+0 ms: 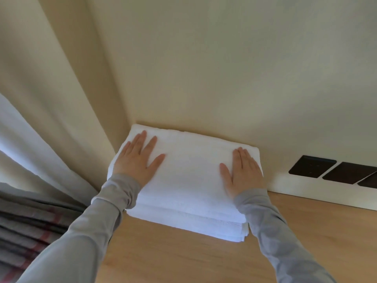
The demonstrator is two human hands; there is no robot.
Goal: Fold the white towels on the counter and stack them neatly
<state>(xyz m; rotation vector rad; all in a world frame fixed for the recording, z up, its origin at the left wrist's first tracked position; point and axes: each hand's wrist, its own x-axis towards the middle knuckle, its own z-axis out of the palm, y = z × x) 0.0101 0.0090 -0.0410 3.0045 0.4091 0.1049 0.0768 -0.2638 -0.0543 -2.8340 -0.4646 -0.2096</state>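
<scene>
Soft, even daylight, brightest at the sheer curtain (pixel 20 137) on the left. White towels (pixel 187 176) nearly blown out, bluish along the near edge. Faint shadows; wide-angle bending at edges; slight softness.

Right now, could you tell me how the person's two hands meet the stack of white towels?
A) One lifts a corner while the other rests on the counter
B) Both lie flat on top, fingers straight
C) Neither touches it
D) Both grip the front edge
B: the left hand and the right hand both press flat on top of the stack of white towels, one near each end, with fingers straight.
</scene>
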